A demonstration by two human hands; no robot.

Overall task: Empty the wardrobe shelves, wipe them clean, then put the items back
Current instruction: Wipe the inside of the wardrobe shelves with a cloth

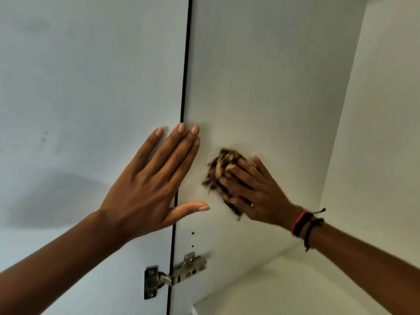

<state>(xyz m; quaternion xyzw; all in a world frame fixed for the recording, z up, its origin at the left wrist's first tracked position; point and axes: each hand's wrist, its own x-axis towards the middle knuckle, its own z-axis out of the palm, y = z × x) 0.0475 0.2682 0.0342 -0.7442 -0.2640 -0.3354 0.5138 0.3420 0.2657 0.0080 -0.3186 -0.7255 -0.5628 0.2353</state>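
Right hand (252, 192) presses its fingers flat on the bunched brown cloth (219, 171) against the inner side wall (250, 87). Cloth at 10 o'clock of the palm, long axis roughly 12–6. Left hand (154, 183) spread, bracing the door (91, 87). Shelf (284, 289) at 5 o'clock, nearer the right hand.

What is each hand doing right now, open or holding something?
Left hand: open, flat against the wardrobe door.
Right hand: open, pressing a brown patterned cloth on the inner side wall.
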